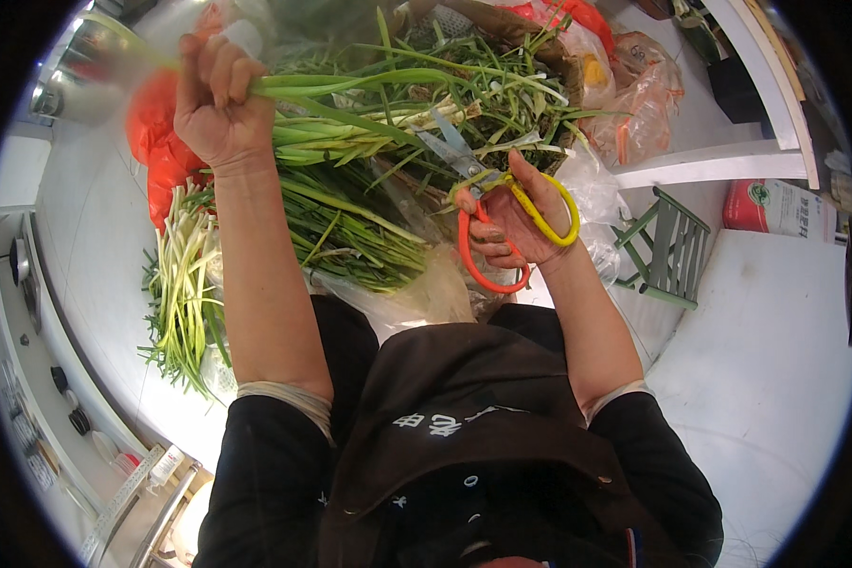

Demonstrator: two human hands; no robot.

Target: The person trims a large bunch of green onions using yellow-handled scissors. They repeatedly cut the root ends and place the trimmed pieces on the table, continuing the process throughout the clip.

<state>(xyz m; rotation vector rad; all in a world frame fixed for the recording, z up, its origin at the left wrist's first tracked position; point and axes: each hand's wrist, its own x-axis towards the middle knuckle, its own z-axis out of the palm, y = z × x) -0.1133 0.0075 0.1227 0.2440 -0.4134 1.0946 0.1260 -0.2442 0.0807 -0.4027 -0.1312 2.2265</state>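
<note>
My left hand (pixel 224 99) is raised at the upper left, its fingers closed around a green garlic stalk (pixel 369 79). The pale end of the stalk blurs off to the left, and its long leaves stretch right. In my right hand (pixel 522 220) are scissors (pixel 446 148) with one red and one yellow handle loop. Their blades are spread apart, pointing up and left near the leaf tips. Below the raised stalk, a thick bunch of green garlic (pixel 355 238) lies in a clear plastic bag (pixel 426 284). A heap of loose leaf scraps (pixel 504 85) spreads beyond the scissors.
More stalks with pale stems (pixel 188 277) are piled on the floor at left, beside a red plastic bag (pixel 167 149). Clear bags (pixel 635 106) lie at upper right. A green folding stool (pixel 674 248) stands to the right, near a white table frame (pixel 710 163).
</note>
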